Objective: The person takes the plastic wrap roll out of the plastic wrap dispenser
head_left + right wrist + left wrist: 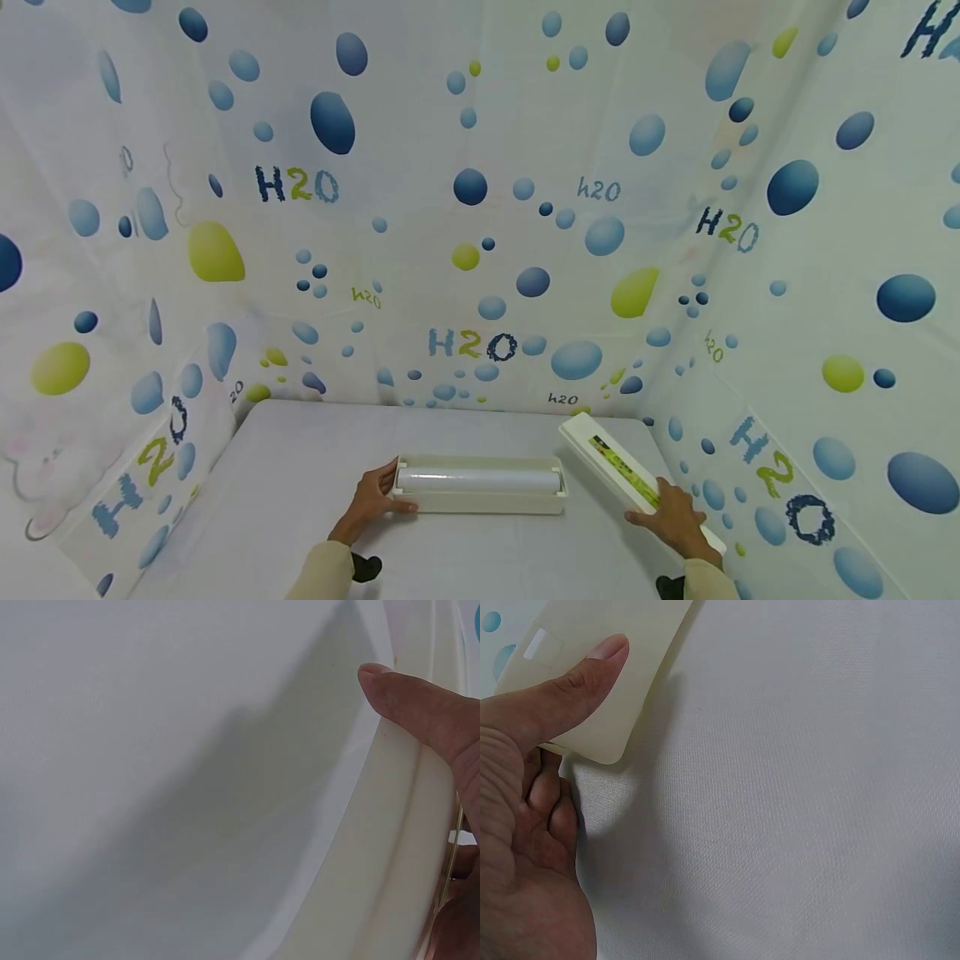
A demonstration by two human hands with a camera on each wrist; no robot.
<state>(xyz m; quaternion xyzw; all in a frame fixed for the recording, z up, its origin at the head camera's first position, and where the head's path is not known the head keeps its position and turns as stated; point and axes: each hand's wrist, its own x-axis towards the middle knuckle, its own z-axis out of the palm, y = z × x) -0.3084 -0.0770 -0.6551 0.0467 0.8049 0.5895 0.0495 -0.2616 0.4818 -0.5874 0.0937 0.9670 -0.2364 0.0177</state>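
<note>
A cream cling film dispenser box [487, 502] lies lengthwise on the table, its top off and a shiny roll of film [480, 480] inside. My left hand [372, 495] grips its left end; in the left wrist view the thumb [592, 682] lies along the box's side [622, 697], with the other fingers bent behind. On the right, my right hand [675, 518] holds the long cream lid [600, 454], which has a green and yellow label and slants toward the back left. The right wrist view shows the thumb [420, 705] on the lid's edge [382, 847].
White cloth covers the table [300, 450]. Behind it and on both sides hang white curtains [420, 167] printed with blue and green drops and H2O lettering. The lid casts a shadow on the cloth in the right wrist view.
</note>
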